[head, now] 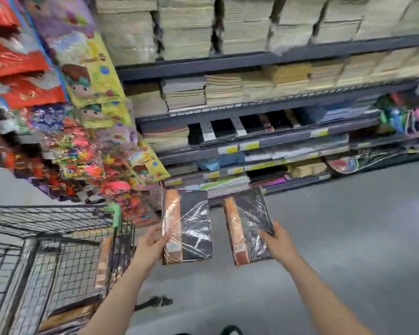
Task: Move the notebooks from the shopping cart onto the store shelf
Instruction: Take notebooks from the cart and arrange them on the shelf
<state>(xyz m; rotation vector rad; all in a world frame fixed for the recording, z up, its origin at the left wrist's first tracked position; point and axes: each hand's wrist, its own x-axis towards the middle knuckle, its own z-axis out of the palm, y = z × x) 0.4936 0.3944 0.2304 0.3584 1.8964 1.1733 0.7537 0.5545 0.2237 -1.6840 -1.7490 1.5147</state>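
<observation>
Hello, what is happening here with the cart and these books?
A person is restocking a store aisle. The left hand grips one plastic-wrapped notebook, and the right hand grips a second wrapped notebook. Both are held in the air in front of the shelf, not yet placed. The wire shopping cart stands at the left with more notebooks inside.
</observation>
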